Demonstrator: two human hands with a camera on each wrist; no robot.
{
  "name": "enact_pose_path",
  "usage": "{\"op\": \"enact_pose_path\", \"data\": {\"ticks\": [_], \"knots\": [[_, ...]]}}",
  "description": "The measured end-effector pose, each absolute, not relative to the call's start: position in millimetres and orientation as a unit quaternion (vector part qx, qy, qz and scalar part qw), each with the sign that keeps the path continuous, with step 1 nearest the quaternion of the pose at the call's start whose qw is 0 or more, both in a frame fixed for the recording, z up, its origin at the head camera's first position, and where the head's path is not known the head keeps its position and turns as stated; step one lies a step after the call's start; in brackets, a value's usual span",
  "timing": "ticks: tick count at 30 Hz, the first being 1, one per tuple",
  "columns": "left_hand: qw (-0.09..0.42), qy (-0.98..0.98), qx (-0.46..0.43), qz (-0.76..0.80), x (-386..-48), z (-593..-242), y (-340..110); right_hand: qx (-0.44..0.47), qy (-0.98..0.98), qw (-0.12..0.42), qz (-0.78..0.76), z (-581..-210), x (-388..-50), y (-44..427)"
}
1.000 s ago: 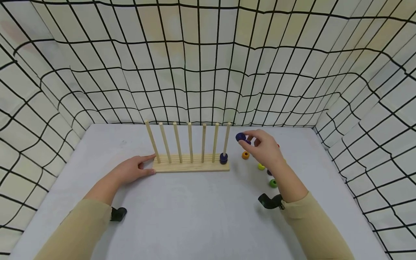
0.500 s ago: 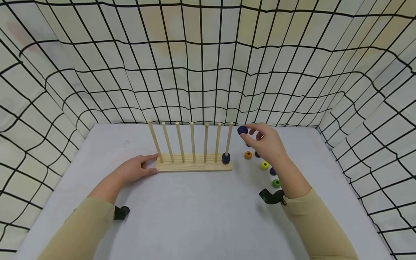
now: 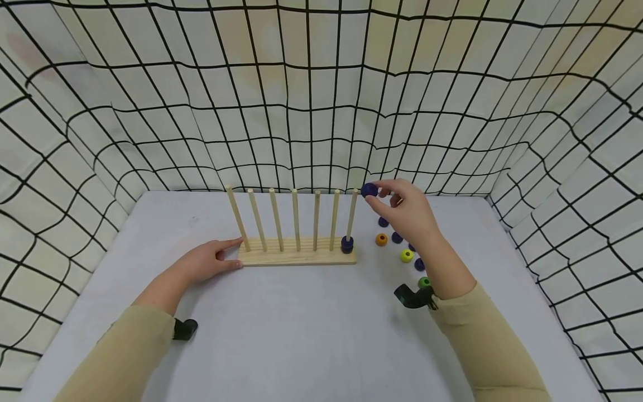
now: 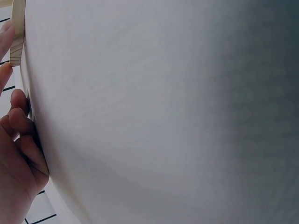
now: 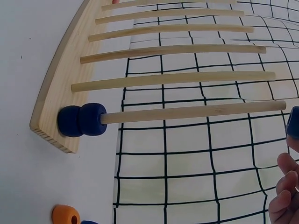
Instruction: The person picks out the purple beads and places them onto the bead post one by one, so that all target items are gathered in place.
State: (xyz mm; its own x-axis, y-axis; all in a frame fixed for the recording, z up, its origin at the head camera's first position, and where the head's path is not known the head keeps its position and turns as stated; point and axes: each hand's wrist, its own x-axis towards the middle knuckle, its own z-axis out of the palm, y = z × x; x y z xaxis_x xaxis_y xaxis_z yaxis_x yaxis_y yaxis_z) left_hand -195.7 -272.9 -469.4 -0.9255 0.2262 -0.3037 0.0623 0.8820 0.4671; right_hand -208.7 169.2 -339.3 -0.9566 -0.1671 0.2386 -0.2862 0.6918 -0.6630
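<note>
A wooden peg board (image 3: 296, 258) with several upright pegs stands on the table. Two dark blue beads (image 5: 81, 120) are stacked at the bottom of its rightmost peg (image 5: 196, 112). Between thumb and forefinger my right hand (image 3: 406, 211) pinches another dark blue bead (image 3: 369, 190), beside the tip of that peg and apart from it in the right wrist view. My left hand (image 3: 203, 261) grips the left end of the board, thumb at the front corner and forefinger at the back. In the left wrist view the other left fingers (image 4: 28, 144) are curled against the table.
Loose beads lie right of the board: an orange bead (image 3: 381, 239), a yellow bead (image 3: 407, 255), a green bead (image 3: 424, 282) and several dark blue beads (image 3: 419, 264). My right forearm partly covers this group. Black netting (image 3: 311, 111) over white walls surrounds the table (image 3: 281, 335).
My right hand has risen and moved left with the blue bead, up to the rightmost peg's tip. My left hand keeps its hold on the board.
</note>
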Motion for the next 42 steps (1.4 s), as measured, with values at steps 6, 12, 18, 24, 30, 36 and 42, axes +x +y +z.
{"op": "enact_pose_path", "data": {"ticks": [6,12,18,24,30,36,42], "knots": [[0.18,0.953,0.076,0.232,-196,-470,-274,0.127,-0.911,0.082,0.384,-335,-209,165],[0.176,0.953,0.081,0.232,-197,-471,-274,0.128,-0.906,0.084,0.395,-335,-208,162],[0.176,0.953,0.083,0.231,-197,-470,-273,0.122,-0.906,0.082,0.398,-334,-207,159],[0.177,0.954,0.08,0.228,-196,-468,-271,0.107,-0.906,0.076,0.402,-335,-210,155],[0.178,0.955,0.078,0.226,-196,-467,-271,0.105,-0.906,0.069,0.403,-336,-212,150],[0.177,0.955,0.075,0.225,-197,-470,-271,0.111,-0.906,0.069,0.402,-338,-212,147],[0.175,0.955,0.079,0.227,-197,-472,-273,0.12,-0.912,0.075,0.385,-340,-212,144]]}}
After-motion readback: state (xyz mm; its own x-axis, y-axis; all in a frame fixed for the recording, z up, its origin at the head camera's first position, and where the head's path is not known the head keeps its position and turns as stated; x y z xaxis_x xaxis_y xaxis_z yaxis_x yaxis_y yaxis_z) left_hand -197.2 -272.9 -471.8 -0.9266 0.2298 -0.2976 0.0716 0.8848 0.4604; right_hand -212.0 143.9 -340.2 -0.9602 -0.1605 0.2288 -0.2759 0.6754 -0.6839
